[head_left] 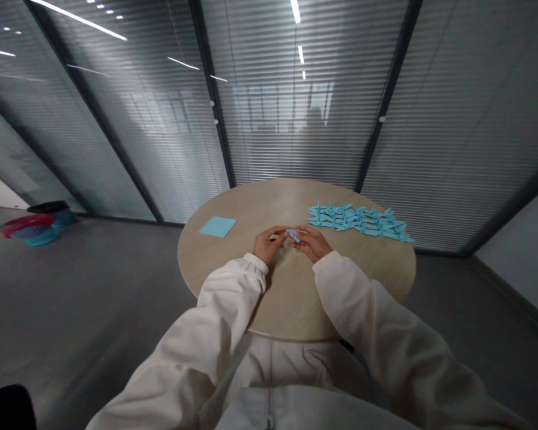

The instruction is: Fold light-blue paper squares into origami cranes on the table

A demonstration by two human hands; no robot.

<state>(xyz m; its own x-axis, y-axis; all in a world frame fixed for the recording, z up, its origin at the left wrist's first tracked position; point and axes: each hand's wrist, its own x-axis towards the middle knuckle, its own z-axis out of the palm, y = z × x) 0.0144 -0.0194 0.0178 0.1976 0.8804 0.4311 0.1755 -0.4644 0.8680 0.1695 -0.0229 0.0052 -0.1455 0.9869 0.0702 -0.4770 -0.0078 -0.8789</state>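
A small folded piece of blue paper (293, 235) is pinched between my two hands above the middle of the table. My left hand (269, 243) grips its left side with thumb and fingers. On the other side, my right hand (312, 242) closes its fingers round the paper and hides part of it. To the left lies a flat square stack of blue paper (217, 226). Rows of folded blue paper cranes (356, 218) stand close together at the right rear of the table.
The round wooden table (291, 310) reaches almost to my body. Behind it runs a glass partition (291, 119) with blinds and dark frames. On the floor at far left stand a red-lined bin (30, 229) and a black-lined bin (56, 213). A dark object (9, 409) shows at lower left.
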